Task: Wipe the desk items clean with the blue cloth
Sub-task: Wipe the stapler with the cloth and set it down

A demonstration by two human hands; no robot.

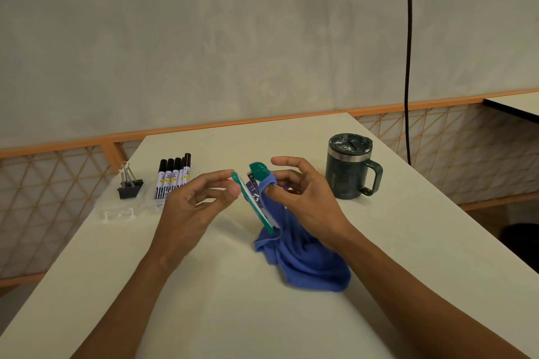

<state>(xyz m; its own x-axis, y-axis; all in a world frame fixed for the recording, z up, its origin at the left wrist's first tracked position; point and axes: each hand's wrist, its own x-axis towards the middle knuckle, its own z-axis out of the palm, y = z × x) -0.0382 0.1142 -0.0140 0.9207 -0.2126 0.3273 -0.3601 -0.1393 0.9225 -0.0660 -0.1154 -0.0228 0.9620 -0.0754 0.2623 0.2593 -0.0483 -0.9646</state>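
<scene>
Green plastic item point(257, 174): top end pinched by left hand point(189, 207). Blue cloth point(306, 259): draped over right hand point(306, 198) thumb, pressed against item. 4 markers point(173, 181), mug point(348, 169) nearby.

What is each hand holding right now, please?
The left hand pinches the green item.
The right hand holds the blue cloth against the green item.

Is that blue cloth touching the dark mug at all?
Apart. The head view shows the right hand and bare tabletop between the blue cloth and the mug.
</scene>
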